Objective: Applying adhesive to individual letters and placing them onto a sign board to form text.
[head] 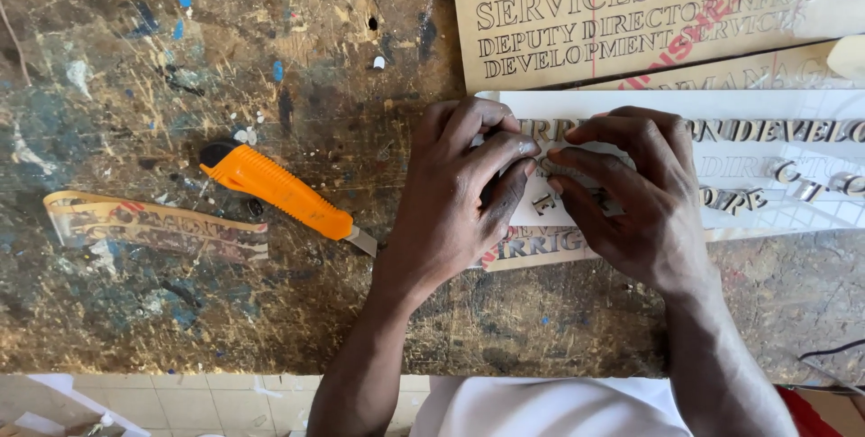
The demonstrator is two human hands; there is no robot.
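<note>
My left hand (455,198) and my right hand (631,198) meet over the left end of a white sign panel (793,104) that carries raised metallic letters (775,131). The fingertips of both hands press together on something small between them; it is hidden by the fingers. Loose letters (802,186) lie on the panel to the right of my right hand. An orange utility knife (284,189) with its blade out lies on the bench just left of my left hand, untouched.
A paint-stained wooden workbench (180,311) holds everything. A tan lettered sheet (631,4) lies at the top right. A curled strip of peeled backing (144,225) sits at the left. Tiled floor (207,401) shows past the near edge.
</note>
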